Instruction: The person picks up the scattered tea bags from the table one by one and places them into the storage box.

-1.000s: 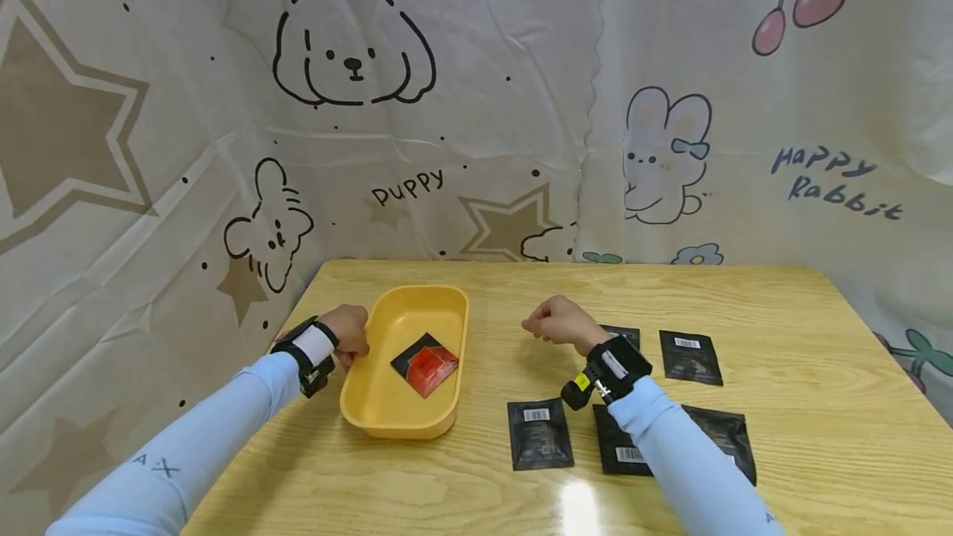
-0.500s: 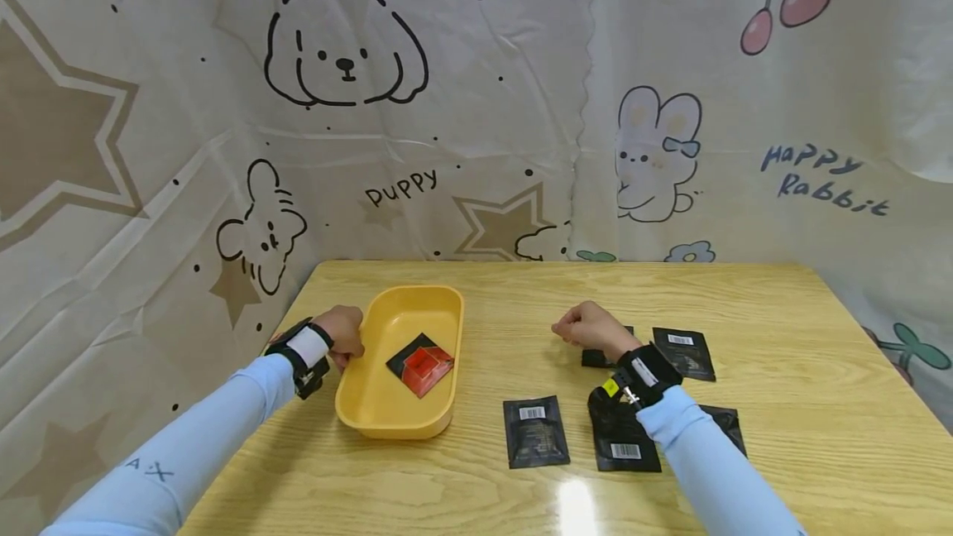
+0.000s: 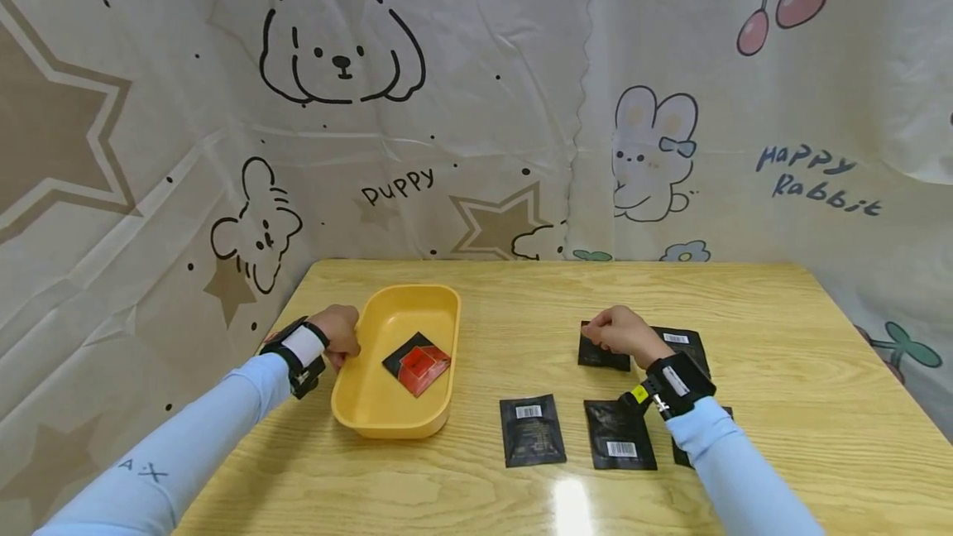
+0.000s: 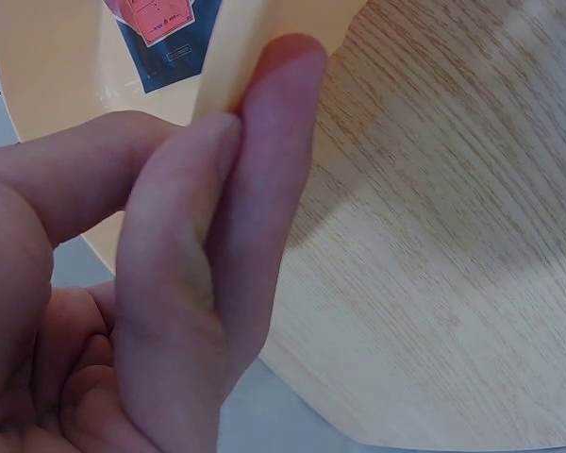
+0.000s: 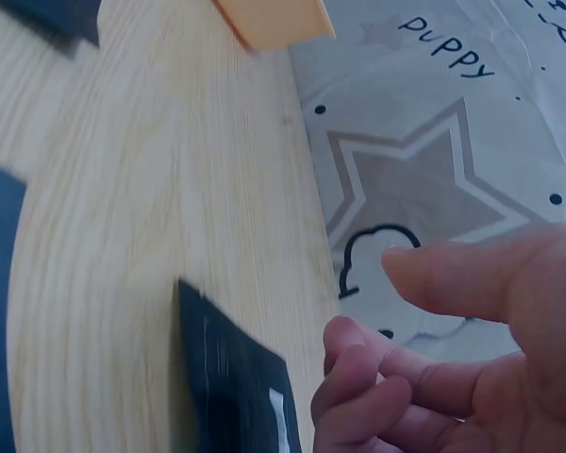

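Note:
At the left of the head view my left hand [image 3: 338, 331] pinches the near-left rim of a yellow plastic tray [image 3: 395, 422]. In the left wrist view, thumb and fingers [image 4: 278, 142] meet on the tray's wall [image 4: 228, 57]. A flat packet [image 3: 423, 366], red and black, lies inside the tray. My right hand [image 3: 625, 331] hovers over a black packet [image 3: 605, 358] at the back and covers part of it. From the right wrist, the thumb [image 5: 453, 278] stands apart from loosely curled fingers with nothing between them; the packet [image 5: 231, 377] shows below.
More black packets with barcode labels lie about: one [image 3: 687, 344] behind the right wrist, one [image 3: 533, 430] at front centre, another [image 3: 620, 437] beside it, and one [image 3: 681, 455] mostly under the right sleeve. A patterned curtain [image 3: 447, 106] hangs behind the wooden table [image 3: 514, 296].
My right hand has moved rightward, away from the tray, to above the back black packet. My left hand keeps its hold on the tray. The view has shifted slightly.

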### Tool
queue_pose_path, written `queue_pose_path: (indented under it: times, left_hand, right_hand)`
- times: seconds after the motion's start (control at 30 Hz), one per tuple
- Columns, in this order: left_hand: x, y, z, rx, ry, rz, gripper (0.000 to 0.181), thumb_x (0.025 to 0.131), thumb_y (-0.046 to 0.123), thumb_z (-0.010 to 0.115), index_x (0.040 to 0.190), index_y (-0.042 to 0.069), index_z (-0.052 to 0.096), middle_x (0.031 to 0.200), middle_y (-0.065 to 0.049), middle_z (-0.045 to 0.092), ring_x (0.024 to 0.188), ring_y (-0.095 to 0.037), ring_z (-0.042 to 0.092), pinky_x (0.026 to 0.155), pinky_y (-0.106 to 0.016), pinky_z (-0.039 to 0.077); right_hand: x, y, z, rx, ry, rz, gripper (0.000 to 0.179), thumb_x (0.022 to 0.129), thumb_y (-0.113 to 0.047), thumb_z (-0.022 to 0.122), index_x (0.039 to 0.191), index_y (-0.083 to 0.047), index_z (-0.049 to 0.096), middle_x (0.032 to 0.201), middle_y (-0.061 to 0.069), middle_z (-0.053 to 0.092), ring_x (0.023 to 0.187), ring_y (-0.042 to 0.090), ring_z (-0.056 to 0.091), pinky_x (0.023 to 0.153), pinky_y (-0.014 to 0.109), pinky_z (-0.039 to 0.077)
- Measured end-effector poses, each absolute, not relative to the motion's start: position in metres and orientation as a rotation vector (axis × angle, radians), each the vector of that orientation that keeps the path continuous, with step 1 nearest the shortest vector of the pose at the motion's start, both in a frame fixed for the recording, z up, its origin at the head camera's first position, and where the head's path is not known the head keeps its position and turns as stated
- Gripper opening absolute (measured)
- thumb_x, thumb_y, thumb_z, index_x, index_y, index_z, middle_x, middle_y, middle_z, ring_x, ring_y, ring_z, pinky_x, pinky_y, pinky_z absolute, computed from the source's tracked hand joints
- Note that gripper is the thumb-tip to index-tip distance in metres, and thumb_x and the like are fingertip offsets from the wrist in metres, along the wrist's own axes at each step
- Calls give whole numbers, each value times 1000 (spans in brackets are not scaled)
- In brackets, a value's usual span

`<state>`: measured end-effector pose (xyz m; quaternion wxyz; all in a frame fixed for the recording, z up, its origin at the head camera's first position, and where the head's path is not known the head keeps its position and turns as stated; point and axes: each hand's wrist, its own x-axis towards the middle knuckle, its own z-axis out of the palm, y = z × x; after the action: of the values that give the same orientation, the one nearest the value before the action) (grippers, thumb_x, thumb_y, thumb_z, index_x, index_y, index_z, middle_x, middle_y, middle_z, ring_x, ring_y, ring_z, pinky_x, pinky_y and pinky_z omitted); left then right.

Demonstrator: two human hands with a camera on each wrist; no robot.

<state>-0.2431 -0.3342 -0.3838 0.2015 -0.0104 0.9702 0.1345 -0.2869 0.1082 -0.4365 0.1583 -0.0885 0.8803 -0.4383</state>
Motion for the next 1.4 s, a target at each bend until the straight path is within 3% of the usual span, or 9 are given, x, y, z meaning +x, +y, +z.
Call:
queue_pose_path:
  times: [0.27, 0.47, 0.67, 0.97, 1.17, 1.4]
  left_hand:
    - [-240, -332, -380, -44, 2697, 394, 10, 75, -4, 62, 79, -1, 53, 69, -11, 60, 45, -13, 61, 45, -21, 52]
    - [-240, -331, -379, -50, 2691, 363, 9, 75, -3, 62, 79, -1, 55, 68, -10, 61, 45, -13, 61, 50, -25, 56]
    - [-242, -332, -379, -57, 2690, 366, 8, 75, -3, 62, 79, -1, 55, 68, -10, 61, 45, -14, 62, 51, -27, 57]
    - [-241, -332, -380, -40, 2696, 379, 9, 74, -3, 62, 79, -1, 54, 67, -10, 60, 44, -12, 59, 50, -26, 56]
    - [-240, -330, -376, -66, 2677, 409, 11, 77, -4, 62, 85, -3, 55, 73, -12, 61, 46, -15, 62, 49, -25, 56]
    - [-241, -332, -379, -48, 2680, 394, 10, 75, -4, 62, 81, -2, 54, 72, -12, 60, 46, -14, 62, 51, -26, 56]
  right_hand:
    - [-287, 126, -439, -184, 2568, -1230, 32, 94, -20, 61, 110, 8, 62, 90, 11, 60, 77, 24, 55, 66, 35, 48]
    - [-288, 135, -442, -90, 2606, -1182, 47, 94, -22, 62, 124, 11, 50, 103, 19, 60, 85, 27, 59, 72, 38, 50]
    - [-285, 138, -444, -56, 2693, -1086, 53, 92, -23, 63, 127, 12, 45, 106, 24, 57, 87, 31, 53, 73, 41, 46]
    - [-287, 135, -450, -61, 2725, -958, 67, 91, -27, 66, 132, 17, 36, 126, 40, 46, 113, 48, 51, 91, 58, 46]
    - [-290, 128, -455, -114, 2815, -812, 69, 89, -27, 68, 127, 20, 35, 118, 43, 49, 107, 52, 54, 85, 57, 49]
    - [-289, 124, -454, -127, 2870, -710, 70, 85, -26, 73, 123, 21, 36, 110, 43, 52, 99, 52, 57, 79, 56, 51]
